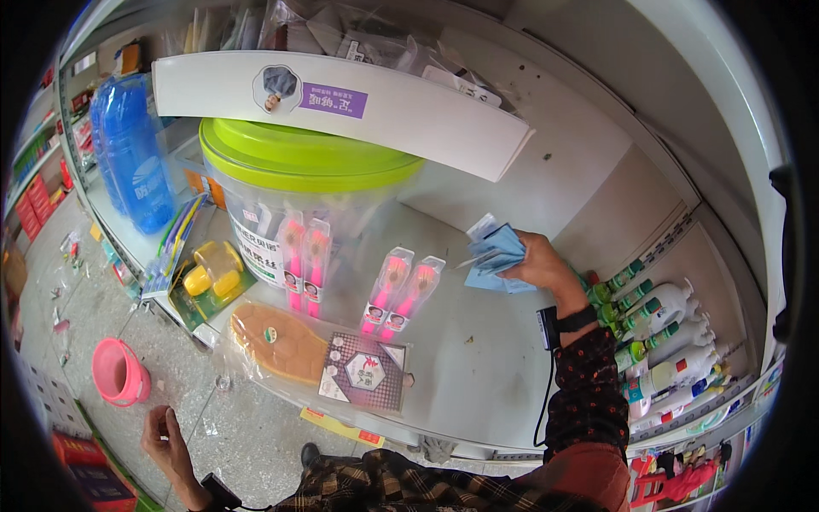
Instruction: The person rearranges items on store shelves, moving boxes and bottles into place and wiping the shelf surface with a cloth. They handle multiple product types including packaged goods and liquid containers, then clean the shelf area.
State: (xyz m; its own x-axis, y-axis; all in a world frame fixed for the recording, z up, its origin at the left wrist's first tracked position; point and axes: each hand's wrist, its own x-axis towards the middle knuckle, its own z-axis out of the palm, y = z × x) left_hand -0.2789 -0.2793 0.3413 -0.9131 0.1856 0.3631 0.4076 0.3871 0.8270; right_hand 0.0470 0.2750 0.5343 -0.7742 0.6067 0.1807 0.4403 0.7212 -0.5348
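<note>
My right hand (540,261) grips a crumpled blue cloth or packet (496,253) above the grey shelf (473,377). My left hand (165,441) hangs at the lower left over the floor, fingers curled, nothing visible in it. Two packaged pink toothbrushes (400,291) lie on the shelf, and two more (306,265) lean against a clear plastic tub with a green lid (307,153). Near the shelf's front edge are a packaged tan insole (278,342) and a patterned flat packet (365,372). Left of the tub lie a yellow item on a green card (214,269) and a toothbrush pack (171,246).
A white display box (397,121) rests across the tub's lid. Blue plastic containers (134,153) stand at the left. White and green bottles (659,358) fill the neighbouring shelf at right. A pink bucket (120,372) and litter are on the floor.
</note>
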